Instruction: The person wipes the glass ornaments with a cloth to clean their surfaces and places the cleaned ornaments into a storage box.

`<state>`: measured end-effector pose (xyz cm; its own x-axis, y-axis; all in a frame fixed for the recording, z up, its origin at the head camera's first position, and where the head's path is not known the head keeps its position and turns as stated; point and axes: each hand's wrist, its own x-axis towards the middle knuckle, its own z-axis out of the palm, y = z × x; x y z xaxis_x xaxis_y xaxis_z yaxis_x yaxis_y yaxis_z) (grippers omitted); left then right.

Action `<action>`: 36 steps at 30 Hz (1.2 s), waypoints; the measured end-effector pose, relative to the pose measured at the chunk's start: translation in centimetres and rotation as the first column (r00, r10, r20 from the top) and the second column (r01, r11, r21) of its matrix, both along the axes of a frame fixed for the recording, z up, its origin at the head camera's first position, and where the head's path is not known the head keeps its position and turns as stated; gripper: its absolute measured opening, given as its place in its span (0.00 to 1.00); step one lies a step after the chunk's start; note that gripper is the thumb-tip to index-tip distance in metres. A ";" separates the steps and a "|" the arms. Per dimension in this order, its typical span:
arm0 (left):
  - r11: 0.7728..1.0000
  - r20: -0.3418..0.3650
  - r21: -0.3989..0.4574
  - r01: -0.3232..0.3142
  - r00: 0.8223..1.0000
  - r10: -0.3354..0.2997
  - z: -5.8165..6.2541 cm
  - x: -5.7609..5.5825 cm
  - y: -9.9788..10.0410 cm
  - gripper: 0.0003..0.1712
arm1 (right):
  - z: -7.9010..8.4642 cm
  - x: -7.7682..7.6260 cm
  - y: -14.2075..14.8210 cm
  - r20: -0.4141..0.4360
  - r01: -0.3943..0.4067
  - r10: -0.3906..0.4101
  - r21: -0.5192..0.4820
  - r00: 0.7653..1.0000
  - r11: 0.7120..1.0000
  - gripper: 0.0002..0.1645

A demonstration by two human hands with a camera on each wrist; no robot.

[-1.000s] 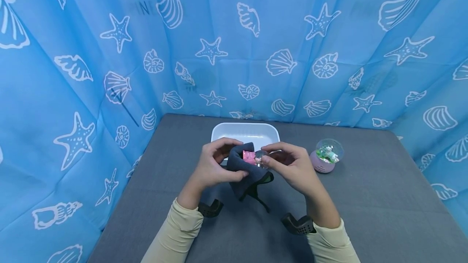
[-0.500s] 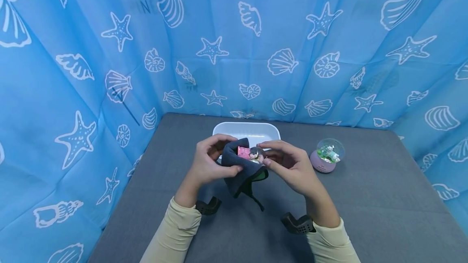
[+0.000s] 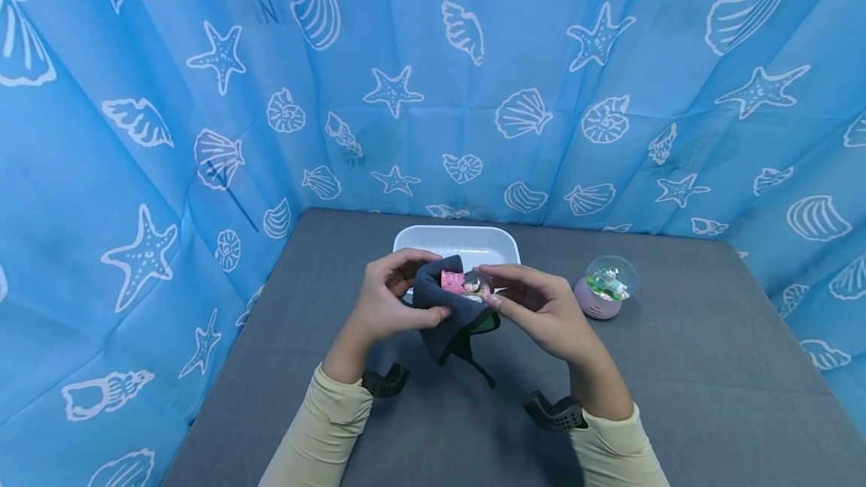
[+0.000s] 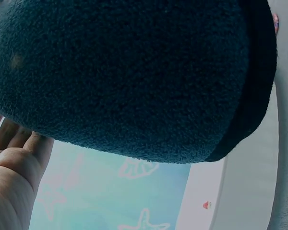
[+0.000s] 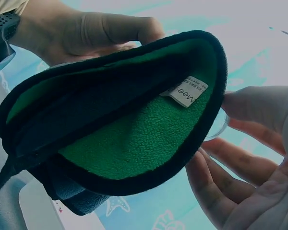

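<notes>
A small snow globe with a pink base and clear dome lies sideways between the hands, above the table. My left hand grips a dark blue-grey cloth that is folded around the base. With thumb and fingertips, my right hand holds the dome end. In the right wrist view the cloth shows a green inner side, a black bound edge, a white label and a dark cord. Fleecy cloth fills most of the left wrist view and hides the globe there.
Behind the hands stands a white rectangular tray, partly hidden by them. A second snow globe, with a pale pink base and green inside, stands to the right on the grey table. A blue seashell curtain hangs around the table.
Both the cloth and the snow globe have moved a little left with my left hand, and the globe has turned slightly. My right hand stays at the dome. The second globe has not moved.
</notes>
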<state>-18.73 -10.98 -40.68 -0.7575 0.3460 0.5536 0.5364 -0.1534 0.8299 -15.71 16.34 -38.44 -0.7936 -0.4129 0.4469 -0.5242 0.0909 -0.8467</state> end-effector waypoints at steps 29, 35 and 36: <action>1.000 0.023 -0.020 -0.014 1.000 0.014 0.2 0.4 0.5 0.39 | -0.2 -0.3 0.2 0.034 0.083 -0.084 0.028 0.996 0.996 0.15; 1.000 0.019 -0.014 0.007 1.000 -0.007 0.3 0.5 0.7 0.37 | -0.2 -0.3 0.2 0.045 0.077 -0.078 0.020 0.996 0.997 0.10; 1.000 0.017 -0.013 0.008 1.000 -0.008 0.3 0.5 0.7 0.37 | -0.2 -0.3 0.2 0.042 0.077 -0.077 0.017 0.996 0.997 0.10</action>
